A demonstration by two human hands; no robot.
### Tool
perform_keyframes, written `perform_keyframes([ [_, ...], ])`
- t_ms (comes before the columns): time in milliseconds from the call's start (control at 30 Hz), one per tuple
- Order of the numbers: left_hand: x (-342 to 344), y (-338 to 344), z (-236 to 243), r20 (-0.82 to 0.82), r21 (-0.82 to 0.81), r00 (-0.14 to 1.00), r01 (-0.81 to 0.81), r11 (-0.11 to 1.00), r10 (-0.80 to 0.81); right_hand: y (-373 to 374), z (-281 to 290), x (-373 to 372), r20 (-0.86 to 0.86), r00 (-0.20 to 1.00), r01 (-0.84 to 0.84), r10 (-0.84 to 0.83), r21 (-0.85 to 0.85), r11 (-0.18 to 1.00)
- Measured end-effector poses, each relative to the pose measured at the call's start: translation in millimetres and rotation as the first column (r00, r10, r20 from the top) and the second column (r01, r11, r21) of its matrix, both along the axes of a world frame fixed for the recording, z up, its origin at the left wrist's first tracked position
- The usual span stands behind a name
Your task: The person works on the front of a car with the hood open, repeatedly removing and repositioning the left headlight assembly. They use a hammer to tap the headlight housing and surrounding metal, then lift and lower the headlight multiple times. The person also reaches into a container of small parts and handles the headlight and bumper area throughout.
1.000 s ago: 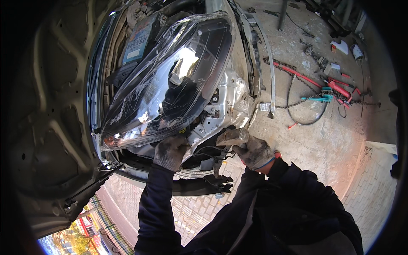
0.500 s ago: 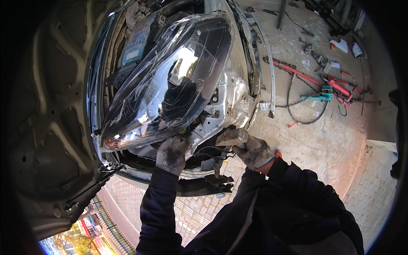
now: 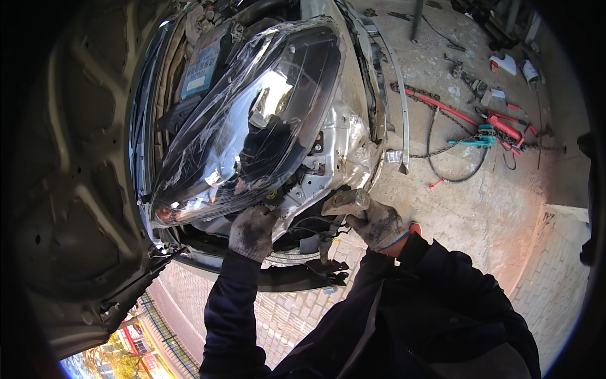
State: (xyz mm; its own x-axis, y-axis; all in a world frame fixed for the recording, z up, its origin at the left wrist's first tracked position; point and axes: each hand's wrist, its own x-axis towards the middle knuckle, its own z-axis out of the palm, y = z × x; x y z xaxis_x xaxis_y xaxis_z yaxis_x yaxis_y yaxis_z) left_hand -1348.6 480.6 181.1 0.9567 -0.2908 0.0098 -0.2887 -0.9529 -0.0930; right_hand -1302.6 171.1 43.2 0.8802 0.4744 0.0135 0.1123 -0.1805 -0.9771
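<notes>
A headlamp (image 3: pixel 252 145) wrapped in crinkled clear film lies on the dismantled front of a car, beside a bare silver metal bracket (image 3: pixel 339 155). My left hand (image 3: pixel 251 230), in a soiled grey glove, has its fingers curled at the lamp's lower edge, by the bracket; what they grip is hidden. My right hand (image 3: pixel 379 224), also gloved, is closed on a worn grey block-like object (image 3: pixel 342 205) just below the bracket. Dark wiring and a loose black trim piece (image 3: pixel 298 278) sit beneath my hands.
A raised hood (image 3: pixel 82 170) fills the left side, with a battery (image 3: pixel 199 72) behind the lamp. At right, a red hydraulic tool (image 3: pixel 502 129) with chains and hose, a metal strip (image 3: pixel 404 126) and scattered items lie on concrete. Paving and a fence show below.
My left hand has shifted slightly, first right and then a little back down and left, staying by the lamp's lower edge. My right hand and its object have hardly moved.
</notes>
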Motion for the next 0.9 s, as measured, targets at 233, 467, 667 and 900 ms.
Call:
perform_keyframes([
  [233, -16.4, -6.4, -18.3, 0.128, -0.169, 0.958, -0.233, 0.958, 0.256, 2.8, -16.9, -1.5, -0.068, 0.998, 0.011, -0.017, -0.094, 0.996],
  [467, -42.6, -33.1, -39.3, 0.294, -0.229, 0.893, -0.28, 0.932, 0.34, 0.3, -14.9, -3.1, -0.089, 0.995, 0.03, -0.039, -0.099, 0.995],
  [667, -28.7, -1.7, -67.1, 0.117, -0.26, 0.94, -0.283, 0.923, 0.321, -24.7, -29.6, -1.0, -0.032, 0.994, 0.094, -0.105, -0.243, 0.965],
  [900, -57.4, -49.8, -101.3, 0.475, -0.215, 0.849, -0.142, 0.966, 0.23, -84.5, -81.2, -4.0, -0.087, 0.953, 0.238, -0.29, -0.374, 0.896],
])
